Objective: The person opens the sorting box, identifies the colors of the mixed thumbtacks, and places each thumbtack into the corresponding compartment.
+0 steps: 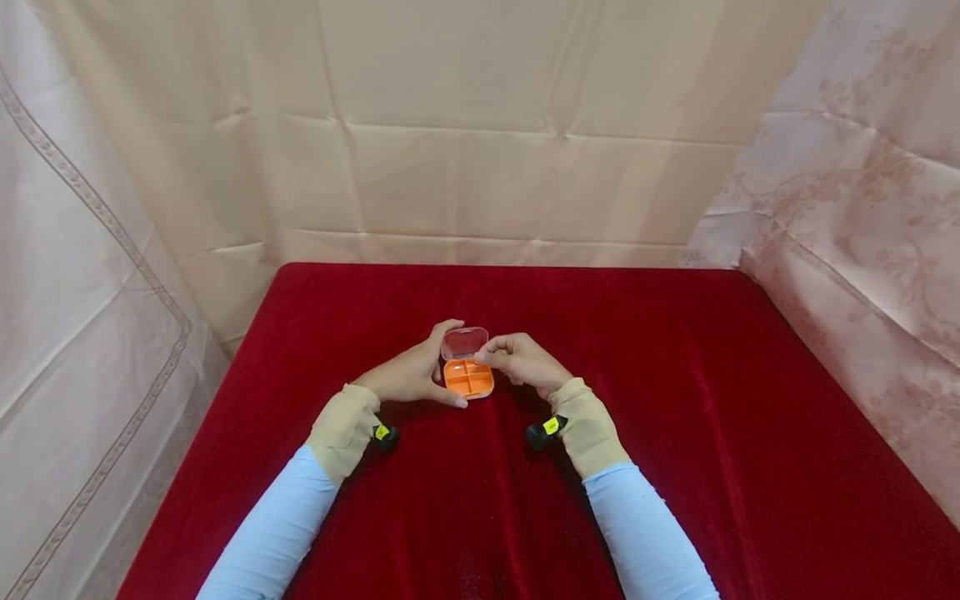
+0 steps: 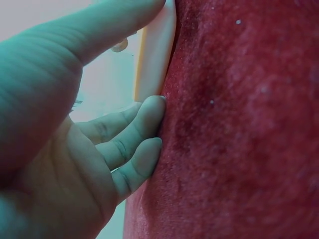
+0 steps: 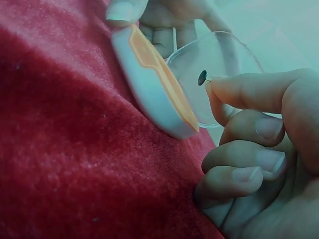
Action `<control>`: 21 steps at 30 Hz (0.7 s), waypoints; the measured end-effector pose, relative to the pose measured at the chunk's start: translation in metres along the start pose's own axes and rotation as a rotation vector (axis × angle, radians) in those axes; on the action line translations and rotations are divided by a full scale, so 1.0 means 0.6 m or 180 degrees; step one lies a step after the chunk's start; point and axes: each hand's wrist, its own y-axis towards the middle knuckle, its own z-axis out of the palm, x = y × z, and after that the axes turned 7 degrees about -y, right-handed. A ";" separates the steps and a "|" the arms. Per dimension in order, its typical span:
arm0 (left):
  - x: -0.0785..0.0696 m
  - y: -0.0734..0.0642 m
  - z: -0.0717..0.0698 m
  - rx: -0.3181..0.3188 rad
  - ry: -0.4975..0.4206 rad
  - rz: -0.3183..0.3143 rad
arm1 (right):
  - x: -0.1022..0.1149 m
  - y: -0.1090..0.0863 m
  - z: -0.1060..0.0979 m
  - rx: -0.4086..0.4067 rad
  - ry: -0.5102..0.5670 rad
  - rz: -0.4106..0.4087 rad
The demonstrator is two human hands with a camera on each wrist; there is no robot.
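Note:
A small pill box [image 1: 469, 381] with an orange four-part tray and a white base lies on the red cloth, its clear hinged lid [image 1: 465, 342] tipped back. My left hand [image 1: 405, 372] holds the box from the left, thumb at the near edge and fingers along the side and behind. In the left wrist view the thumb and fingertips meet the white wall [image 2: 155, 55]. Over the box's right rear corner, my right hand [image 1: 528, 363] pinches a thumbtack [image 3: 202, 77] between thumb and index finger. Its dark round head points toward the lid; the other fingers are curled in.
Red velvet cloth [image 1: 675, 400] covers the table, with soft creases on the right. A beige curtain [image 1: 450, 167] hangs behind the far edge, and pale drapes [image 1: 862, 208] stand at both sides. Each wrist carries a small black camera [image 1: 542, 435].

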 end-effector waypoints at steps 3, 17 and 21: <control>-0.002 -0.001 0.000 -0.0017 0.0005 0.0012 | 0.002 0.001 0.004 -0.0064 -0.0070 0.0012; -0.001 0.000 0.001 -0.0019 -0.0066 0.0045 | 0.007 0.001 0.010 -0.0137 -0.0352 0.0027; 0.001 0.000 0.002 -0.0005 -0.0072 0.0036 | 0.005 0.002 0.011 -0.0138 -0.0342 0.0032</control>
